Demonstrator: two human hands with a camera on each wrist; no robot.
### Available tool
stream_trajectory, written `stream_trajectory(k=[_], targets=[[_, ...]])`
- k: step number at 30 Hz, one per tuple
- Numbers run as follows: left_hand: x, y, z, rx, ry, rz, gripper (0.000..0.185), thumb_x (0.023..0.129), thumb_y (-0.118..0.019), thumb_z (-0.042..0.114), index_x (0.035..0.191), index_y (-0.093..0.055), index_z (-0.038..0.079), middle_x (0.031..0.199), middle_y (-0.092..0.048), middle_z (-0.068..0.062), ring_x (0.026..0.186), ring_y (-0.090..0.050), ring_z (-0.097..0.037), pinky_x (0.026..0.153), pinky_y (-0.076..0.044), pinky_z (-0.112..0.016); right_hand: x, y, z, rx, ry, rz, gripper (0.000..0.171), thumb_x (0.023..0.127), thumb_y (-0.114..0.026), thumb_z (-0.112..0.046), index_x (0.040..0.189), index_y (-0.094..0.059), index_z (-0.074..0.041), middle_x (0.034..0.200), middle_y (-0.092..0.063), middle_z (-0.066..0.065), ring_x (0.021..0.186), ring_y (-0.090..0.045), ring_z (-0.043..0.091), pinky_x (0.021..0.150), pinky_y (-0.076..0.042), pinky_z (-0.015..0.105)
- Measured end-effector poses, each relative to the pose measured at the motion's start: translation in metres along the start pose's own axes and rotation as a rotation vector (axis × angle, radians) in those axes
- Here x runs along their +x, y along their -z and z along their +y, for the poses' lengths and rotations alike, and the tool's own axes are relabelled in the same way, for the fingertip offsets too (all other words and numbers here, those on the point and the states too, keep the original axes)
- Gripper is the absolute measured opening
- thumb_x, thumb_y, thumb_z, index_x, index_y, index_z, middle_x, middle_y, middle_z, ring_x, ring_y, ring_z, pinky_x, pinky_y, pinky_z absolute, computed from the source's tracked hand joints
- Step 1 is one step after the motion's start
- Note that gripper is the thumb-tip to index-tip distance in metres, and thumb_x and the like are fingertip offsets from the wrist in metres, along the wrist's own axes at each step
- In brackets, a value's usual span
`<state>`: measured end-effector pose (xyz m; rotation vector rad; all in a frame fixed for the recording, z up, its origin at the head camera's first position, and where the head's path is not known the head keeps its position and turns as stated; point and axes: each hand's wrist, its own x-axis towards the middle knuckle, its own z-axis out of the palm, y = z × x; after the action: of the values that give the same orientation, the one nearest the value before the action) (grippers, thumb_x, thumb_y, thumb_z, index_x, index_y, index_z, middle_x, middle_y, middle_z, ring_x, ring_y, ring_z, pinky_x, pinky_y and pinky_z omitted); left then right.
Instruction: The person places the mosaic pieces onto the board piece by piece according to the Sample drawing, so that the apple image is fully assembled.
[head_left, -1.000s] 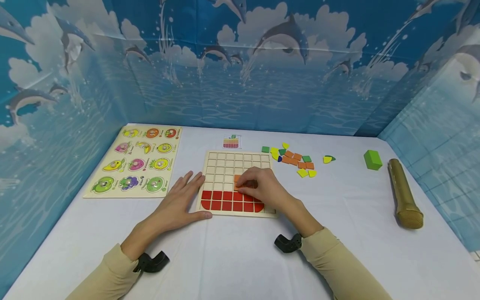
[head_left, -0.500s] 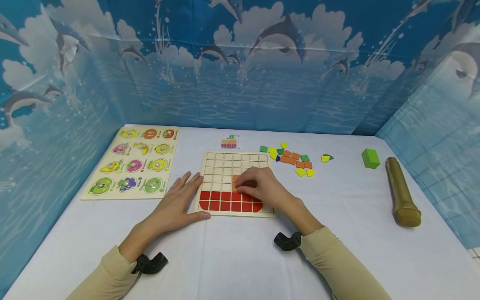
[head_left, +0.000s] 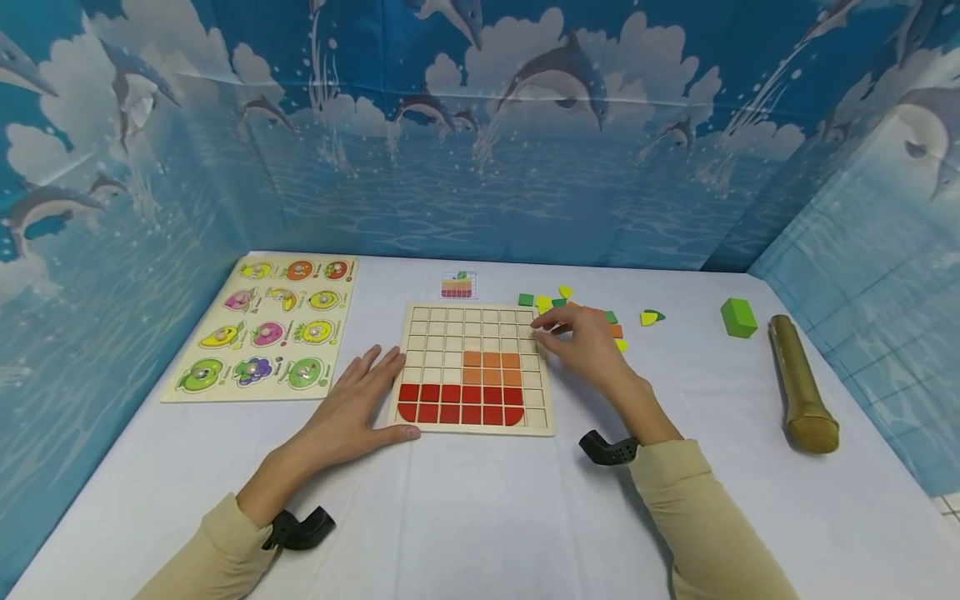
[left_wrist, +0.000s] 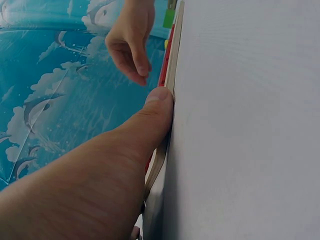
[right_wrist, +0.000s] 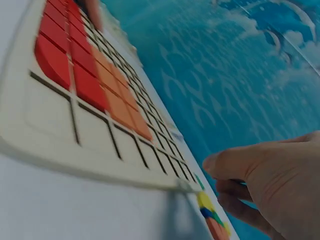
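Observation:
A square wooden grid board (head_left: 430, 343) lies on the white table in the head view. Two rows of red tiles (head_left: 450, 403) fill its lower part, and a block of orange tiles (head_left: 491, 367) sits directly above them at the right. My left hand (head_left: 365, 406) rests at the board's left edge with fingers spread; its thumb (left_wrist: 159, 97) touches the near edge. Over the board's upper right corner is my right hand (head_left: 585, 346), fingers bent and nothing seen between them. Behind it, partly hidden, lie loose orange, yellow and green pieces (head_left: 617, 331).
A fruit puzzle board (head_left: 258, 329) lies at the left. Behind the grid board is a small picture card (head_left: 458, 285). On the right are a yellow and green piece pair (head_left: 652, 317), a green block (head_left: 738, 317) and a gold microphone (head_left: 802, 387). Dolphin-print curtains surround the table.
My right hand has left the orange tiles and moved right and away from me toward the loose pieces, uncovering the orange block. The left hand stays at the board's edge.

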<state>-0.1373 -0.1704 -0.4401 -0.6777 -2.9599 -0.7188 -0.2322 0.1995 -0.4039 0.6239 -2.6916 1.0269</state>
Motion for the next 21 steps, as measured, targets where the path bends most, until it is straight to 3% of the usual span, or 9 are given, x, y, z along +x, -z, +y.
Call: stream_trajectory(k=[7, 14, 21], targets=[[-0.001, 0.0, 0.0, 0.005, 0.002, -0.004, 0.113, 0.083, -0.078, 0.066, 0.167, -0.028, 0.01, 0.175, -0.025, -0.009, 0.165, -0.011, -0.035, 0.133, -0.011, -0.055, -0.004, 0.03, 0.033, -0.075, -0.126, 0.12, 0.021, 0.093, -0.079, -0.004, 0.114, -0.079, 0.0, 0.112, -0.078, 0.019, 0.098, -0.076, 0.036, 0.086, -0.064, 0.052], [-0.001, 0.0, -0.001, 0.01, 0.004, -0.004, 0.113, 0.083, -0.078, 0.066, 0.167, -0.028, 0.01, 0.175, -0.026, -0.009, 0.165, -0.012, -0.035, 0.133, -0.01, -0.055, -0.016, 0.06, 0.054, -0.129, -0.306, 0.107, 0.027, 0.097, -0.075, -0.01, 0.123, -0.076, -0.003, 0.119, -0.074, 0.023, 0.109, -0.069, 0.042, 0.093, -0.06, 0.057], [-0.002, 0.0, -0.002, 0.006, 0.004, 0.003, 0.113, 0.083, -0.078, 0.066, 0.167, -0.028, 0.01, 0.175, -0.026, -0.009, 0.164, -0.012, -0.035, 0.133, -0.011, -0.055, -0.02, 0.063, 0.064, -0.127, -0.334, 0.061, 0.033, 0.096, -0.078, -0.014, 0.125, -0.073, 0.001, 0.117, -0.074, 0.024, 0.107, -0.068, 0.04, 0.092, -0.06, 0.056]])
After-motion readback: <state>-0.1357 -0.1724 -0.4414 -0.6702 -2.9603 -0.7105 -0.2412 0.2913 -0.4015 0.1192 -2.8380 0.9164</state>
